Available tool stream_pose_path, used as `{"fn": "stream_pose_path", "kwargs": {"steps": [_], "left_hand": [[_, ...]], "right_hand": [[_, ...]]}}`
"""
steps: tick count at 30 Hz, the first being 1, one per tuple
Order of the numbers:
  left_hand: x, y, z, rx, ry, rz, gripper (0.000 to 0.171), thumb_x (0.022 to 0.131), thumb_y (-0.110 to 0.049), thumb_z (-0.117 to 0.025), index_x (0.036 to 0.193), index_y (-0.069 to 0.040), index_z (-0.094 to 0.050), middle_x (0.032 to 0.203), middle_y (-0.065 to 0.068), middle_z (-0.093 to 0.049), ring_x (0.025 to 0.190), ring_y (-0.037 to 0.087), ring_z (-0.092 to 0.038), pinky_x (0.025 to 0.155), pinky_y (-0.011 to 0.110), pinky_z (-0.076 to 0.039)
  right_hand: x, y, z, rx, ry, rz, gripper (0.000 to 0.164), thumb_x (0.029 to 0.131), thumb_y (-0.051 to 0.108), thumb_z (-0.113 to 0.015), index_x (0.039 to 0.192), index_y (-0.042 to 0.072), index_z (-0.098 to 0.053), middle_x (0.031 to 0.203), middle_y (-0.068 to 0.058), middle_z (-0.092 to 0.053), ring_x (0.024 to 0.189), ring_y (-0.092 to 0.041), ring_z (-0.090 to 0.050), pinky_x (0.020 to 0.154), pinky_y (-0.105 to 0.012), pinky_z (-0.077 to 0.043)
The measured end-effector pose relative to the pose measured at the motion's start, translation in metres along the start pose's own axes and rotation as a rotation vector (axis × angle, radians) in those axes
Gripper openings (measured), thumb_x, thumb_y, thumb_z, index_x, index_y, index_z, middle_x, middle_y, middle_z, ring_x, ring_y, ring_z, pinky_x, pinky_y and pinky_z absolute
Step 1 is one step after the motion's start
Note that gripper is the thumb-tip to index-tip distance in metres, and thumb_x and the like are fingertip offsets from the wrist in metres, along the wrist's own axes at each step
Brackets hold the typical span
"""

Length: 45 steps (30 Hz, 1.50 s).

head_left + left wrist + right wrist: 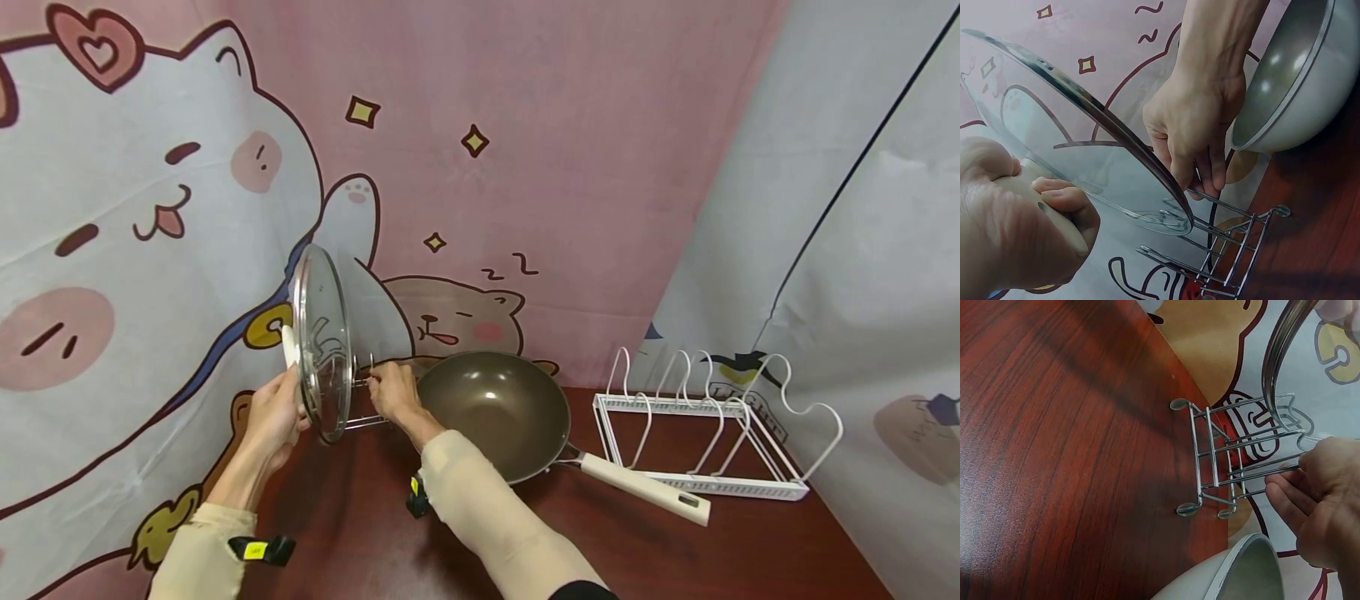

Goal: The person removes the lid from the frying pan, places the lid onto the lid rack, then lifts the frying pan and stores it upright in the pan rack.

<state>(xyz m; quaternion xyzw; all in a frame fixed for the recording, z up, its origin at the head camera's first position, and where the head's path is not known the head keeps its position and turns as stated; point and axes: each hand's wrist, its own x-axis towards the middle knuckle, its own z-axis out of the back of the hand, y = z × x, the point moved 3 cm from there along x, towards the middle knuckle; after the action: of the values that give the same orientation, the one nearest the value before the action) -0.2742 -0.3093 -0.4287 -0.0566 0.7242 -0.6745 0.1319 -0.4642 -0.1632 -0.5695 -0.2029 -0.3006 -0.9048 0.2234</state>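
My left hand [272, 421] grips the pale handle [1041, 209] of a glass pan lid [324, 342] with a metal rim. The lid stands nearly on edge, its lower rim among the upright wires of a small silver wire rack [1244, 240]. My right hand [395, 390] pinches an upright of that rack near its top, thumb and fingers curled in. Part of the rack is hidden behind the lid and the right hand in the head view. Just right of the right hand is a brown-lined wok [487, 417], its cream handle [645, 487] pointing right.
A white rack [757, 485] with several curved wire dividers stands at the right of the reddish-brown wooden table [360, 542]. A printed cartoon curtain [585, 167] hangs close behind the table. The wok lies between the two racks.
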Motion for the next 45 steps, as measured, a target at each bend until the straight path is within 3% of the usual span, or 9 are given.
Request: {"fn": "stream_pose_path", "kwargs": {"steps": [3,12,18,24,31,37,41,45], "left_hand": [[0.001,-0.001,0.000,0.012,-0.004,0.008,0.062,0.118,-0.058,-0.045,0.166,-0.018,-0.050,0.063,-0.014,-0.043,0.045,0.002,-0.033,0.045,0.020,-0.038],[0.007,0.001,0.000,-0.041,-0.005,0.009,0.044,0.117,-0.059,-0.047,0.131,-0.019,-0.060,0.064,-0.014,-0.044,0.049,0.002,-0.036,0.048,0.019,-0.039],[0.014,0.007,-0.001,-0.120,0.011,0.010,0.036,0.114,-0.057,-0.060,0.108,-0.023,-0.067,0.064,-0.013,-0.048,0.053,0.003,-0.042,0.049,0.019,-0.040],[0.021,0.011,-0.001,-0.169,0.033,0.009,0.037,0.111,-0.058,-0.066,0.093,-0.026,-0.068,0.065,-0.013,-0.052,0.053,0.004,-0.045,0.048,0.019,-0.041],[0.024,0.014,0.007,-0.155,0.036,0.068,0.039,0.111,-0.059,-0.065,0.088,-0.027,-0.066,0.065,-0.013,-0.054,0.055,0.004,-0.047,0.049,0.019,-0.041],[0.026,0.016,0.012,-0.168,0.032,0.117,0.033,0.113,-0.058,-0.062,0.099,-0.029,-0.068,0.074,-0.012,-0.062,0.062,0.001,-0.056,0.046,0.017,-0.041],[0.028,0.018,0.014,-0.187,0.030,0.126,0.029,0.114,-0.056,-0.061,0.103,-0.030,-0.069,0.079,-0.012,-0.063,0.066,0.001,-0.058,0.047,0.015,-0.042],[0.029,0.021,0.016,-0.179,0.039,0.126,0.028,0.114,-0.056,-0.060,0.106,-0.031,-0.070,0.081,-0.012,-0.063,0.067,0.001,-0.058,0.046,0.015,-0.042]], "right_hand": [[0.000,0.002,0.002,0.038,0.010,-0.015,0.023,0.104,0.028,-0.073,0.120,0.027,-0.089,0.112,0.008,-0.088,0.094,-0.019,-0.083,0.082,-0.037,-0.068],[-0.002,0.008,0.007,0.045,0.042,-0.018,0.023,0.105,0.027,-0.071,0.119,0.026,-0.089,0.106,0.007,-0.087,0.086,-0.017,-0.079,0.076,-0.038,-0.067],[-0.003,0.007,0.006,0.000,0.033,-0.004,0.023,0.103,0.029,-0.074,0.121,0.027,-0.089,0.111,0.007,-0.088,0.093,-0.018,-0.084,0.075,-0.034,-0.067],[-0.004,0.010,0.011,0.018,0.037,-0.048,0.020,0.105,0.026,-0.070,0.112,0.027,-0.089,0.104,0.008,-0.087,0.085,-0.017,-0.081,0.072,-0.036,-0.066],[-0.010,0.028,0.033,-0.059,0.036,-0.061,0.020,0.105,0.026,-0.072,0.112,0.030,-0.089,0.099,0.012,-0.086,0.082,-0.013,-0.080,0.051,-0.045,-0.048],[-0.013,0.033,0.042,-0.029,0.036,-0.070,0.019,0.105,0.023,-0.072,0.112,0.027,-0.089,0.100,0.006,-0.086,0.084,-0.018,-0.081,0.064,-0.044,-0.061],[-0.015,0.035,0.046,-0.026,0.024,-0.063,0.022,0.103,0.019,-0.072,0.114,0.025,-0.089,0.100,0.005,-0.086,0.082,-0.018,-0.080,0.063,-0.047,-0.061],[-0.021,0.049,0.069,0.006,0.071,-0.089,0.024,0.105,0.016,-0.071,0.120,0.021,-0.088,0.107,0.000,-0.088,0.088,-0.023,-0.083,0.073,-0.045,-0.066]]}}
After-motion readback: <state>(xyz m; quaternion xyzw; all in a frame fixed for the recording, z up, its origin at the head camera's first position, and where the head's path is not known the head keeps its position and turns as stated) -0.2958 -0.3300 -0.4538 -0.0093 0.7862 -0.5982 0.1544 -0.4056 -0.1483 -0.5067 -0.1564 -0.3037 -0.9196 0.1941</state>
